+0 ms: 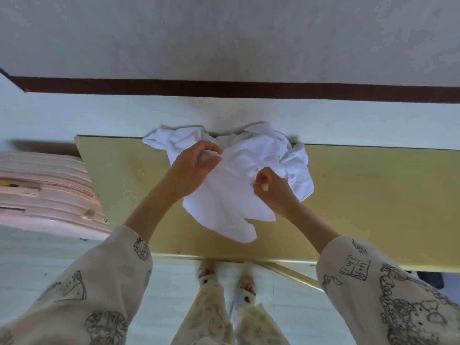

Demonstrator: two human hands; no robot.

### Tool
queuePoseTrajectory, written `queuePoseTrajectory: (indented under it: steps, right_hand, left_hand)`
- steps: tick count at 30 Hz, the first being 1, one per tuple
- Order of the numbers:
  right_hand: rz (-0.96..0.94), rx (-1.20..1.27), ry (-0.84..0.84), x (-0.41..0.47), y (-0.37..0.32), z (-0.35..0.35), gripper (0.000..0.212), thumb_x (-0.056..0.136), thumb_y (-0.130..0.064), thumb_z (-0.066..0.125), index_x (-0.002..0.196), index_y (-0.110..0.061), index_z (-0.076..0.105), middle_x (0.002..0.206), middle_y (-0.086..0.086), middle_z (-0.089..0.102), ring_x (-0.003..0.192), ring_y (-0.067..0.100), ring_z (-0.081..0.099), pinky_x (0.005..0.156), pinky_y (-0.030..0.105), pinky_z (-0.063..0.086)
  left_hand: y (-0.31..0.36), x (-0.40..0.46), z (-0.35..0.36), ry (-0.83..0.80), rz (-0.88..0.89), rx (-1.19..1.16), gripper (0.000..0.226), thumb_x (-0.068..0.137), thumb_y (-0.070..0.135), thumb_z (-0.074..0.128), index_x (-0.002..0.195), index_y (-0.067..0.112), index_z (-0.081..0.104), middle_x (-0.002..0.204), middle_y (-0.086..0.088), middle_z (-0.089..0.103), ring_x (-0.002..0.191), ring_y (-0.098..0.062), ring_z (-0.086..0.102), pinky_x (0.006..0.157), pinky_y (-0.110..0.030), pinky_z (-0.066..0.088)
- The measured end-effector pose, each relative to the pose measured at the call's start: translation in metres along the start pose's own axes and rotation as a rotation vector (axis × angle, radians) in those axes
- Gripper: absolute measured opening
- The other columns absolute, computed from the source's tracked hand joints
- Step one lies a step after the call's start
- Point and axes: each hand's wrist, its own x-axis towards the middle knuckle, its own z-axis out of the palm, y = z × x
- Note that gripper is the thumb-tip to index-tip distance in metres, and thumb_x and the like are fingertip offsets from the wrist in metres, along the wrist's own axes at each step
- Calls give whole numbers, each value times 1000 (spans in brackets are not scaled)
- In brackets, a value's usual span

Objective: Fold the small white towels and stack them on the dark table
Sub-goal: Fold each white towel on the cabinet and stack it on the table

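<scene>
Left hand (196, 165) and right hand (270, 185) each pinch the towel (224, 210); uneven pull may skew the fold or drag the pile (286, 155) off the table (373, 195).

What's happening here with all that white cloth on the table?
A person stands at a yellowish table, working on a small white towel. The left hand grips one part of its upper edge and the right hand pinches another, so it hangs down unfolded. A rumpled heap of white towels lies behind, at the far edge. No folded stack shows yet.
</scene>
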Motion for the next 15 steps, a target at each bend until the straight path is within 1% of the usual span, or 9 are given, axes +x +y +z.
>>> queuePoseTrajectory:
  steps: [2,3,4,5,7,9,11,13,15]
  right_hand:
    - [-31,11,-22,-7,0,-9,12,91,-22,54,102,-17,54,85,-5,61,86,16,58,78,28,45]
    - [-61,-15,-52,-9,1,-14,16,92,-20,52,107,-14,56,86,-3,61,88,15,57,79,25,41]
    - [-84,-87,-84,-12,3,-18,14,93,-18,50,105,-15,58,87,-2,60,89,16,56,79,24,39]
    - [-96,-180,-111,-15,6,-21,11,94,-16,48,94,-19,59,86,-3,57,89,18,55,80,26,38]
    - [-56,-335,-103,-18,13,-28,20,94,-16,46,76,-19,53,81,-3,47,86,23,54,79,32,39]
    - [-7,-367,-5,-19,17,-37,21,94,-19,47,80,-11,61,82,0,47,85,26,55,73,32,37]
    - [-24,-349,116,-18,15,-47,23,94,-21,50,88,-7,68,86,5,56,85,26,57,69,29,34]
    - [-52,-273,196,-16,8,-54,22,93,-21,52,93,-6,70,93,8,63,89,25,57,70,26,34]
    - [-61,-169,244,-20,1,-59,21,92,-19,53,95,-6,69,97,8,64,93,22,56,71,25,32]
  left_hand:
    - [2,-1,1,77,-32,-50,7,92,23,54,91,18,59,71,11,52,56,11,47,54,-1,34]
    - [2,-1,1,99,-32,-58,10,92,24,54,84,20,58,68,12,50,54,10,46,53,-3,34]
    - [1,0,1,110,-27,-57,14,92,24,54,78,23,56,66,12,49,54,8,46,53,-5,35]
    - [-1,0,1,120,-25,-54,17,92,23,55,74,26,55,66,10,50,56,4,46,55,-8,36]
    - [-5,3,-4,158,-34,-53,14,90,21,56,76,21,56,69,9,53,63,-2,47,59,-11,37]
    - [-7,6,-11,221,-44,-41,9,88,18,59,82,12,57,72,10,56,67,-4,50,59,-5,38]
    - [-8,6,-20,274,-48,-35,8,86,17,62,85,11,58,73,12,57,69,1,52,60,-1,37]
    - [-8,3,-28,293,-45,-42,5,87,16,62,87,12,59,76,12,58,72,3,53,65,-3,39]
    - [-10,-3,-32,276,-28,-33,3,88,15,60,89,13,61,78,13,59,73,4,54,65,-1,39]
